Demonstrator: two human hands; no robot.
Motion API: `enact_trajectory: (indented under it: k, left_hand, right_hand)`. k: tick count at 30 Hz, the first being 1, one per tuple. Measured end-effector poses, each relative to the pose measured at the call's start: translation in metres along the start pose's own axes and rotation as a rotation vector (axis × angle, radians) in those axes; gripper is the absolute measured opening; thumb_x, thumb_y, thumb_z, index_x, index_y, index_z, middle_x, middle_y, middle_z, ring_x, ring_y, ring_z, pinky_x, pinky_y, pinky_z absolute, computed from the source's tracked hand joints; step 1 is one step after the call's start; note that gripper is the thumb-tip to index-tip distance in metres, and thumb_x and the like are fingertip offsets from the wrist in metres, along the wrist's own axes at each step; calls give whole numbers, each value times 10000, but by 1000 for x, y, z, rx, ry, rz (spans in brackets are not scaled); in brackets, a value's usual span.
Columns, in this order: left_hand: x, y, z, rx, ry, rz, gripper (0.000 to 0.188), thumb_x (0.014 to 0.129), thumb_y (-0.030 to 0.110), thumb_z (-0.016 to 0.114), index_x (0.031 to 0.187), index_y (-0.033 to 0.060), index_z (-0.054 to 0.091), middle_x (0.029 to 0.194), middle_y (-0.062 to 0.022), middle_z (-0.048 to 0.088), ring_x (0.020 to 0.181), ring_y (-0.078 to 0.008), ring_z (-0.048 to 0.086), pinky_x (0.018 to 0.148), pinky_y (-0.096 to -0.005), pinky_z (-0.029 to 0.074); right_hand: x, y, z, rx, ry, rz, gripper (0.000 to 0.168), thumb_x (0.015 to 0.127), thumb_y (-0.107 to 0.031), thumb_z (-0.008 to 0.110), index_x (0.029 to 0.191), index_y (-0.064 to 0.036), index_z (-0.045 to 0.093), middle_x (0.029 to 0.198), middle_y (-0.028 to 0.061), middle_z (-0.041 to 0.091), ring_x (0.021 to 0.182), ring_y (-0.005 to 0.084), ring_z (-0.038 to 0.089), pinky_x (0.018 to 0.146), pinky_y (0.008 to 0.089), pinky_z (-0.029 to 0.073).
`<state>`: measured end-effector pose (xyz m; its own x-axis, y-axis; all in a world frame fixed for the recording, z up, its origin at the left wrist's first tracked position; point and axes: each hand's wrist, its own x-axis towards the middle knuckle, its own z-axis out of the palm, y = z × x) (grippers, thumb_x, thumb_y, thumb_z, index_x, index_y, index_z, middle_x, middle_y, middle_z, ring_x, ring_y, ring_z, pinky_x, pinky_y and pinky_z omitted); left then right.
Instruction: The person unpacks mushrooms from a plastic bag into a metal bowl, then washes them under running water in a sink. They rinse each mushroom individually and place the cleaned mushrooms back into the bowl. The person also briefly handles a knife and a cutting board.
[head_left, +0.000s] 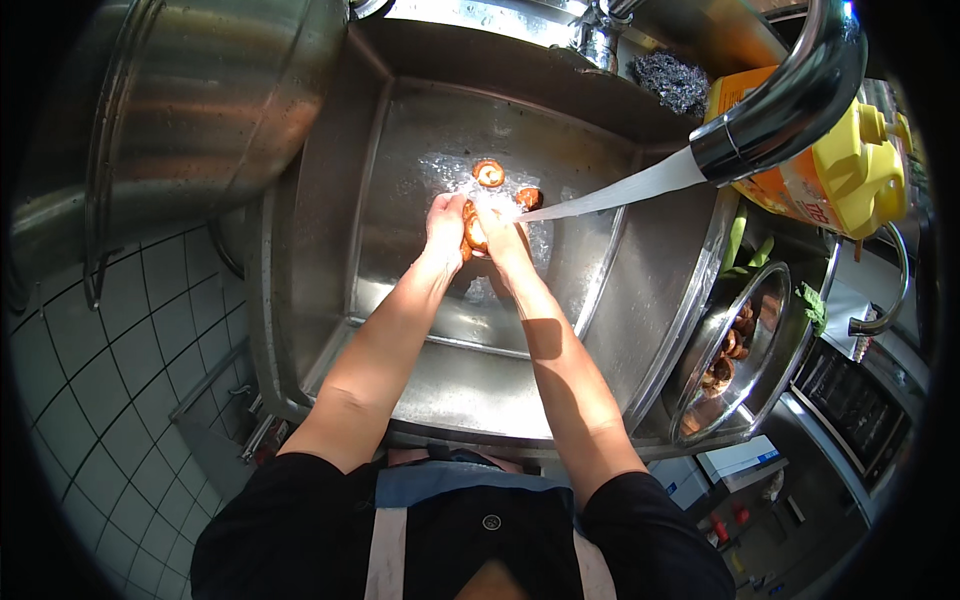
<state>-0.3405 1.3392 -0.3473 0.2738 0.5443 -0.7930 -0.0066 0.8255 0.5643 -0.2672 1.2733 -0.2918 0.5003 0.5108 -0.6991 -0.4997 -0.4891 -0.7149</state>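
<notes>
Brown-capped mushrooms (474, 229) are held between my two hands in the stainless steel sink basin (487, 300). My left hand (445, 225) is closed around their left side; my right hand (501, 229) grips from the right, partly washed out by glare. A stream of water (622, 192) from the black and chrome faucet (780, 120) lands at my right hand. Just beyond the hands a mushroom with its pale underside up (489, 173) lies on the basin floor, and another mushroom (529, 199) lies right of them.
Right of the basin, a steel bowl (682, 420) with several mushrooms stands in a second sink compartment, near green leaf pieces (812, 306). A yellow jug (862, 165) and a steel scouring pad (671, 81) sit at the back right. A large metal pot (202, 112) is at the left.
</notes>
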Motion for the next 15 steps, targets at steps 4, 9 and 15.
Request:
enact_trajectory:
  k: [4, 9, 15]
  left_hand:
    - [9, 0, 3, 111, -123, 54, 127, 889, 144, 579, 949, 35, 557, 854, -59, 593, 798, -145, 573, 711, -301, 493]
    - [23, 8, 14, 910, -127, 448, 408, 810, 153, 673, 1187, 107, 524, 901, -115, 630, 816, -227, 634, 706, -352, 519]
    - [58, 17, 9, 1830, -193, 929, 662, 737, 320, 737, 1338, 283, 462, 969, -157, 609, 823, -320, 641, 710, -401, 527]
  right_hand:
    - [5, 18, -5, -88, 22, -71, 277, 865, -273, 622, 984, -23, 611, 892, 62, 614, 803, 124, 554, 668, 298, 450]
    - [16, 13, -25, -353, 181, -122, 357, 842, -320, 586, 1041, -25, 620, 897, 209, 667, 878, 325, 656, 751, 422, 487]
    - [42, 27, -61, -1001, 246, -731, 376, 821, -304, 628, 1102, -63, 562, 777, 232, 621, 730, 415, 613, 640, 462, 507]
